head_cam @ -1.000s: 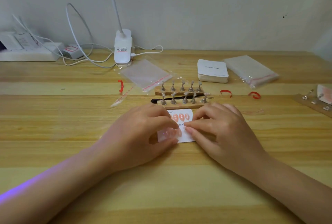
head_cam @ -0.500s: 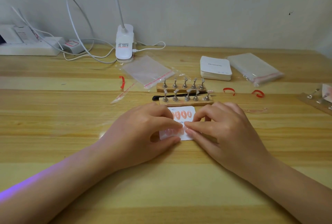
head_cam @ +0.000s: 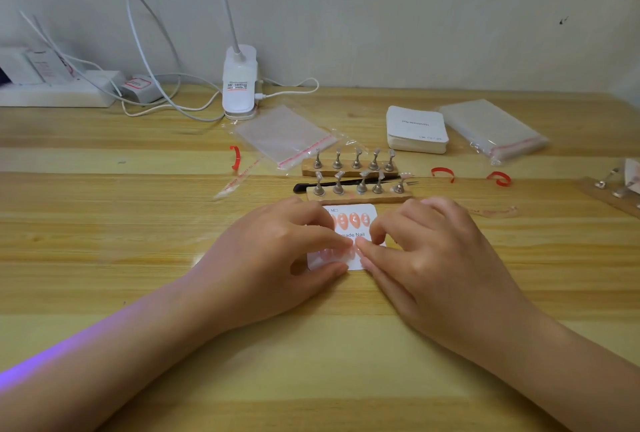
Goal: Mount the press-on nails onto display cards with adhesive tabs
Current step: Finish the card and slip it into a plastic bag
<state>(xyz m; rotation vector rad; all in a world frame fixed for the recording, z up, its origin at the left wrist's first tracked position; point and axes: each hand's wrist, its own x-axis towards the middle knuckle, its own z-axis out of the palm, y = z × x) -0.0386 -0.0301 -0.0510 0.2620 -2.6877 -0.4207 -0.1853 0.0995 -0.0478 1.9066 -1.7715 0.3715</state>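
Observation:
A white display card (head_cam: 369, 212) lies flat on the wooden table (head_cam: 138, 223), just in front of me. Its far row holds several orange press-on nails (head_cam: 353, 220). Pale pink nails (head_cam: 326, 253) sit in its near row. My left hand (head_cam: 273, 251) grips the card's near left part between curled index finger and thumb. My right hand (head_cam: 426, 251) does the same at the near right part. The two index fingertips touch over the near row. What lies under the fingertips is hidden.
Two wooden stands with metal nail holders (head_cam: 349, 168) (head_cam: 360, 194) stand just beyond the card, black tweezers (head_cam: 311, 186) between them. Farther back are a stack of white cards (head_cam: 417, 128), plastic bags (head_cam: 491, 130) (head_cam: 284, 135), a lamp base (head_cam: 239, 85) and a power strip (head_cam: 55, 97).
Both hands stay on the card with fingertips together; only the view has shifted slightly.

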